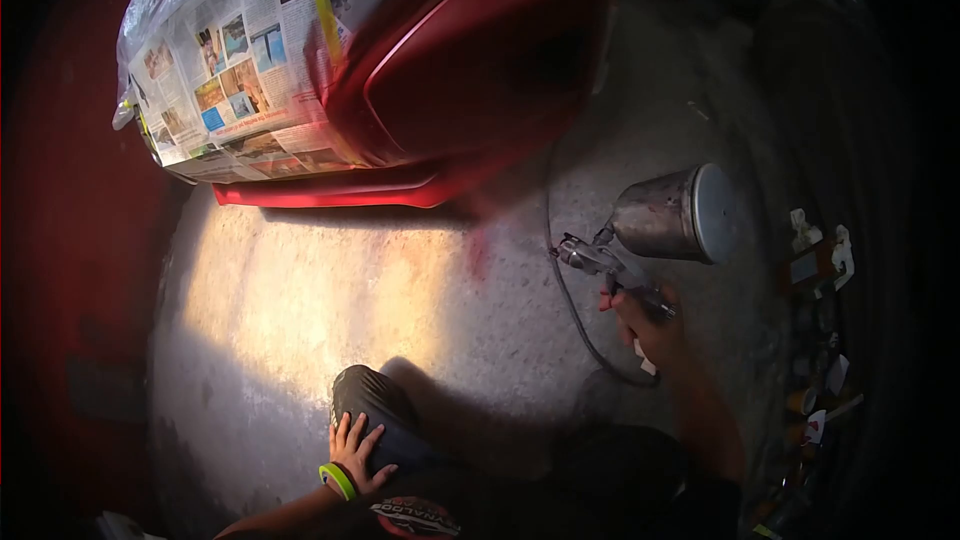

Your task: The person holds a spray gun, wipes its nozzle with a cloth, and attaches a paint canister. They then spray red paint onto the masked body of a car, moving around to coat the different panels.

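My right hand (645,318) is wrapped round the handle of a spray gun (592,256), whose metal paint cup (660,215) has a pale lid. The gun's nozzle points left, some way below and to the right of a red car body panel (480,70). On my bent knee (372,398) rests my left hand (357,452), fingers spread, with a roll of yellow-green tape (338,481) around the wrist. Newspaper masking (225,70) covers the left part of the car, with a yellow tape strip (325,0) along the edge beside the red paint.
A dark air hose (572,305) loops over the concrete floor (300,290) beside the gun. Along the right side lie several small items, among them a brown box (812,265) and crumpled white paper (843,255). A dark red surface (80,240) stands at the left.
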